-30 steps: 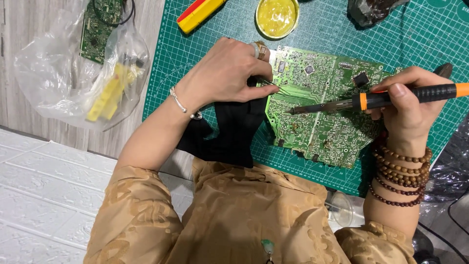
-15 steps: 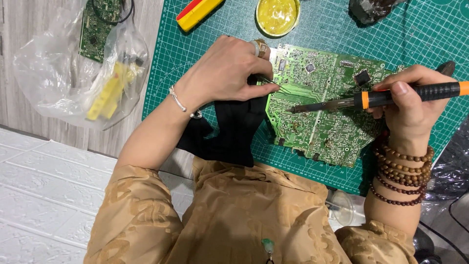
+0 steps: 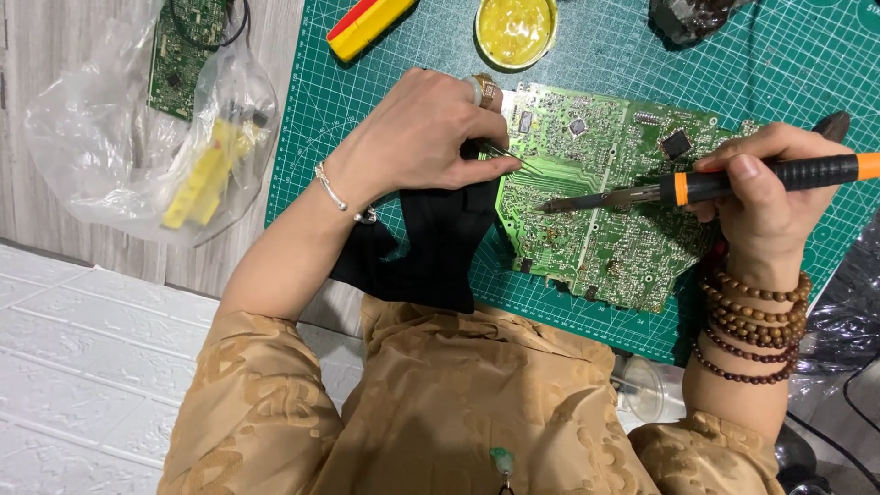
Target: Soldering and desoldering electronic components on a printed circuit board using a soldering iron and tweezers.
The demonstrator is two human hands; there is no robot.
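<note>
the board (image 3: 610, 206) is green, crowded with small parts and dark chips, and lies flat and slightly skewed on the mat. the iron (image 3: 706, 186) has an orange-and-black grip and lies nearly level, its dark tip touching the board's left-centre.

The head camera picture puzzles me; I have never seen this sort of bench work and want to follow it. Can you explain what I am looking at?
The camera sits on the person's head and looks down at their own two bare hands over a green cutting mat. On the mat lies a green circuit board. The right hand holds a soldering iron with an orange and black handle, its tip on the board. The left hand pinches a thin wire-like strand at the board's left edge, above a black cloth. At the top lie a round tin of yellow paste and a yellow and red tool. A clear plastic bag with yellow parts and another board lies to the left.
</note>
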